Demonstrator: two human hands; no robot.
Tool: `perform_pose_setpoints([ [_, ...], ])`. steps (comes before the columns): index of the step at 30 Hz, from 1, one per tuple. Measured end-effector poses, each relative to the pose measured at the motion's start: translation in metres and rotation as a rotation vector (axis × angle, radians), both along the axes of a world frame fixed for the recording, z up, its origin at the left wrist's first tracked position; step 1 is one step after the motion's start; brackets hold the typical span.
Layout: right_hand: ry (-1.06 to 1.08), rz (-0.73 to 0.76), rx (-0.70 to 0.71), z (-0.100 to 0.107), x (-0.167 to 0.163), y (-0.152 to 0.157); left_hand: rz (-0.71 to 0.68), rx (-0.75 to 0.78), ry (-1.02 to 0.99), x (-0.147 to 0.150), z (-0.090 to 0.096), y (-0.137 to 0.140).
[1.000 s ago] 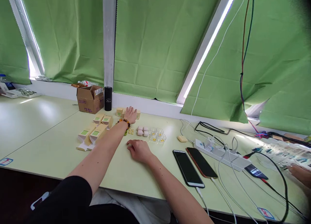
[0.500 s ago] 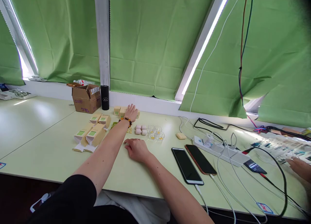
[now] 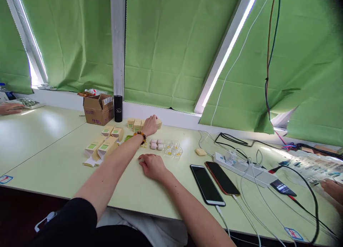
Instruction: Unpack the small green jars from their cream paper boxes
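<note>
My left hand (image 3: 150, 125), with a beaded bracelet, reaches to the row of small cream boxes (image 3: 137, 124) at the back. Its fingers are closed at a small box (image 3: 159, 124) at the row's right end, and hide part of it. My right hand (image 3: 153, 166) rests on the table with curled fingers and nothing visible in them. Beyond it lie pale pink rounded pieces (image 3: 157, 144) and clear cups (image 3: 173, 148) with yellow bits inside. Small yellow pieces and a green item (image 3: 129, 137) are partly behind my left wrist. Larger opened cartons (image 3: 105, 147) lie to the left.
A cardboard box (image 3: 98, 110) and a black tumbler (image 3: 118, 109) stand by the wall. To the right are two phones (image 3: 208, 185), a soap-like block (image 3: 200, 152), a power strip (image 3: 242, 168) and tangled cables. Other people's hands show at left (image 3: 10, 108) and right (image 3: 332, 189).
My left hand has shifted slightly right along the small boxes, and its spread fingers have closed. My right hand stays in place. Another person's hand has come into view at far left.
</note>
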State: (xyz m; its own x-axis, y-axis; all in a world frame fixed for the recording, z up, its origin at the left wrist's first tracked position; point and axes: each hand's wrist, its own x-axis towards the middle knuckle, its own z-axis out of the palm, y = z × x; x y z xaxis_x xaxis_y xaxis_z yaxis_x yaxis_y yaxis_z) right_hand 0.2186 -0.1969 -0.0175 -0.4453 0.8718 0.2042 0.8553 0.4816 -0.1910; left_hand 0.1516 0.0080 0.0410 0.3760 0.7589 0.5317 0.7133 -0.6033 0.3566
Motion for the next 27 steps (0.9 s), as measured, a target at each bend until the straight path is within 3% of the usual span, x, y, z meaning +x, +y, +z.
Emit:
perform_pose_setpoints([
  [3, 0.072, -0.001, 0.014, -0.001, 0.002, 0.001, -0.065, -0.024, -0.154, -0.015, 0.018, -0.011],
  [5, 0.156, -0.023, 0.019, -0.001, 0.004, 0.004, -0.189, -0.114, -0.434, -0.031, 0.026, -0.024],
  [8, 0.325, -0.078, 0.021, -0.003, 0.010, 0.013, -0.377, -0.213, -0.646, -0.063, 0.027, -0.055],
  [12, 0.723, -0.106, -0.061, -0.008, 0.018, 0.027, -0.479, -0.416, -0.720, -0.107, 0.013, -0.109],
  [16, 1.088, 0.101, -0.211, -0.008, 0.017, 0.028, -0.478, -0.601, -0.811, -0.127, -0.003, -0.152],
  [19, 1.177, 0.200, -0.271, -0.006, 0.012, 0.022, -0.471, -0.649, -0.866, -0.126, -0.014, -0.165],
  [27, 1.201, 0.198, -0.283, -0.003, 0.011, 0.018, -0.505, -0.679, -0.925, -0.121, -0.033, -0.167],
])
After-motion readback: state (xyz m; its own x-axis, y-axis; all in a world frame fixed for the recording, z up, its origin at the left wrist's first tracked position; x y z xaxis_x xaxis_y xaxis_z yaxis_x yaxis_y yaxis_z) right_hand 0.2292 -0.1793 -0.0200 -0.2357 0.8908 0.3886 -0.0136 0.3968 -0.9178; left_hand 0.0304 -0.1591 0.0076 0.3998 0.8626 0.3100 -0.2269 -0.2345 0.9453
